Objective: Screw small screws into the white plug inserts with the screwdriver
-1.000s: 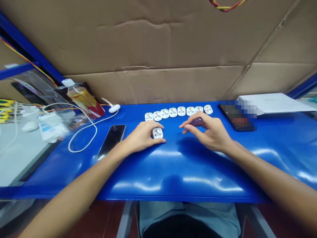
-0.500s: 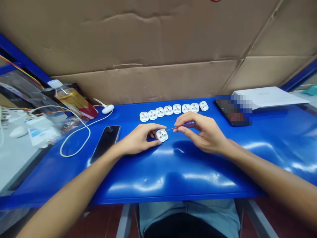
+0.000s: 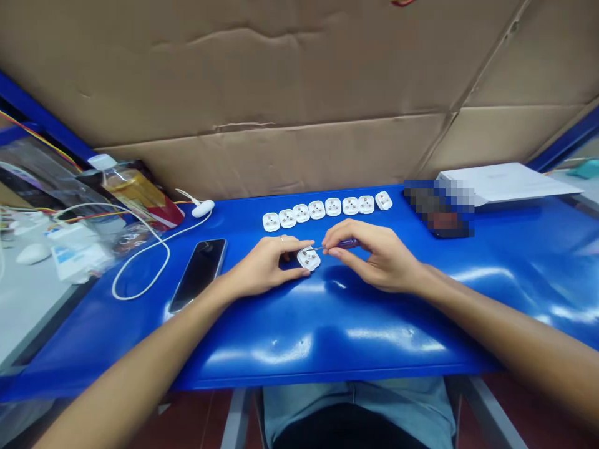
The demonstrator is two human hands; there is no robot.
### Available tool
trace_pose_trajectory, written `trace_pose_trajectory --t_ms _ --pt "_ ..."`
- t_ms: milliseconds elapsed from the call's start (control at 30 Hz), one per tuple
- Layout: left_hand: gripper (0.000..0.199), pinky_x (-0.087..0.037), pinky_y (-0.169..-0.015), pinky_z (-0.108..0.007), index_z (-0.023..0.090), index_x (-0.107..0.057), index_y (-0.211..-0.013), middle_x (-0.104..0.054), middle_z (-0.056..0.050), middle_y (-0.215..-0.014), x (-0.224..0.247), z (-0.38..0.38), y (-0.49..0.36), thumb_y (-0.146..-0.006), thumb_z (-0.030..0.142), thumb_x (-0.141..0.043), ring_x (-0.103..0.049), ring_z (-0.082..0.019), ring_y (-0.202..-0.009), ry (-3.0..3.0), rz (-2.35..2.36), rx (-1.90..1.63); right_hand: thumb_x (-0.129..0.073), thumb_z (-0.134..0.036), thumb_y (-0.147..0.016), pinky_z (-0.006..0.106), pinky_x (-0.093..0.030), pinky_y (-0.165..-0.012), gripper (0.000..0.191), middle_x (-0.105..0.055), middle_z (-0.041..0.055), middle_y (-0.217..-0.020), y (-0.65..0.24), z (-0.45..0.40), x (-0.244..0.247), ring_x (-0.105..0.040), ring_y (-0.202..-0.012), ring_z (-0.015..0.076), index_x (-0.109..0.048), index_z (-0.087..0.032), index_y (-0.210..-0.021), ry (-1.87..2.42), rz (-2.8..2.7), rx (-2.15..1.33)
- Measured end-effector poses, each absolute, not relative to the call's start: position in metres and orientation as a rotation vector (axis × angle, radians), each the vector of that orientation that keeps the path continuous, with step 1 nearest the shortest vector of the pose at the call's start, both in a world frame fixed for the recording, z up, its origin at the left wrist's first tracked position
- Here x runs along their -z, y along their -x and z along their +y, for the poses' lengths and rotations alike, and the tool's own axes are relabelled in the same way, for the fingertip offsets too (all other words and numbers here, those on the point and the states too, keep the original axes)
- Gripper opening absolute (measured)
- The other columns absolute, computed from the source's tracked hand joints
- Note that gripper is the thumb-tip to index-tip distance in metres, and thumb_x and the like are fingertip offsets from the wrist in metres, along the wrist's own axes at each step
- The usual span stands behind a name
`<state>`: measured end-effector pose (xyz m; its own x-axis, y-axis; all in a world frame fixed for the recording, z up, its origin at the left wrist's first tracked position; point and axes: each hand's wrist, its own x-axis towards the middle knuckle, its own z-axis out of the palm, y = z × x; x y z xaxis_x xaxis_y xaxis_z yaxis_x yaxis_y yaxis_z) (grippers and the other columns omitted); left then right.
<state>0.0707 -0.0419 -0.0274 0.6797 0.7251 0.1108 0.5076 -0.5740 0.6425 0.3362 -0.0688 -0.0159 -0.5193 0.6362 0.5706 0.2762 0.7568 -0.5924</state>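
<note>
1. Blue-covered table (image 3: 346, 337), with a brown cardboard wall (image 3: 262, 81) behind it. Its centre of attention is a small white socket piece (image 3: 309, 259), which serves as the landmark for every place below. Its face, with several metal contacts, is tilted up toward the viewer.

2. Left of the white socket piece, and touching it, is the left hand (image 3: 266, 265). Thumb and forefinger form a narrow grip around its left side.

3. Right of the white socket piece, just beside it and apart from it, is the right hand (image 3: 379, 257). Its fingers are closed on a purple-handled screwdriver (image 3: 347, 244), whose thin shaft points left across the piece's upper part. Whether the tip touches a contact is too small to tell.

4. Judging by this pose, the step in hand is working on the piece with the screwdriver. The next move seems to call for a firm left grip and a well-aimed tip, since a slip could scratch the plastic.

5. Beyond the white socket piece, a row of eight similar pieces (image 3: 332, 206) lies on the table.

6. Farther left of it are a phone (image 3: 198, 274), a looped white cable (image 3: 169, 255) and a tilted bottle (image 3: 140, 194).

7. Well to its right are a partly blurred dark device (image 3: 452, 228) and a flat white box (image 3: 508, 181).
</note>
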Motion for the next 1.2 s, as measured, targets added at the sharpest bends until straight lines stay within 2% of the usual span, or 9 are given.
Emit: trace_pose_trajectory --t_ms 200,900,1033,1200 --pt "0.055 -0.053 -0.082 -0.030 0.023 -0.069 -0.142 -0.076 -0.006 -0.117 0.0282 -0.0416 -0.0705 -0.093 0.044 -0.079 -0.069 -0.019 -0.090 -2.329 0.945 -0.491 -0.062 -0.021 -0.103 0.034 -0.061 -0.082 0.006 -0.075 0.0057 -0.102 -0.3389 -0.0684 0.0144 -0.071 -0.092 0.0186 -0.067 -0.022 -0.106 0.692 -2.104 -0.521" --pt "0.053 -0.052 -0.086 -0.031 0.022 -0.067 -0.144 -0.076 -0.007 -0.119 0.0262 -0.0430 -0.0706 -0.095 0.042 -0.077 -0.070 -0.021 -0.097 -2.340 0.898 -0.480 -0.063 -0.025 -0.104 0.035 -0.062 -0.081 0.006 -0.076 0.0065 -0.102 -0.3386 -0.0694 0.0150 -0.072 -0.093 0.0189 -0.068 -0.022 -0.105 0.702 -2.082 -0.545" --pt "0.053 -0.051 -0.080 -0.029 0.019 -0.069 -0.141 -0.075 -0.005 -0.106 0.0246 -0.0437 -0.0718 -0.094 0.041 -0.078 -0.067 -0.018 -0.086 -2.310 0.903 -0.465 -0.064 -0.025 -0.104 0.034 -0.061 -0.082 0.005 -0.075 0.0063 -0.102 -0.3395 -0.0690 0.0160 -0.072 -0.093 0.0182 -0.068 -0.022 -0.105 0.702 -2.074 -0.574" --pt "0.053 -0.050 -0.078 -0.028 0.019 -0.070 -0.140 -0.074 -0.005 -0.103 0.0237 -0.0442 -0.0722 -0.093 0.040 -0.080 -0.066 -0.018 -0.085 -2.294 0.911 -0.471 -0.065 -0.024 -0.103 0.032 -0.061 -0.081 0.005 -0.075 0.0058 -0.101 -0.3394 -0.0698 0.0159 -0.071 -0.091 0.0173 -0.068 -0.021 -0.104 0.699 -2.070 -0.561"
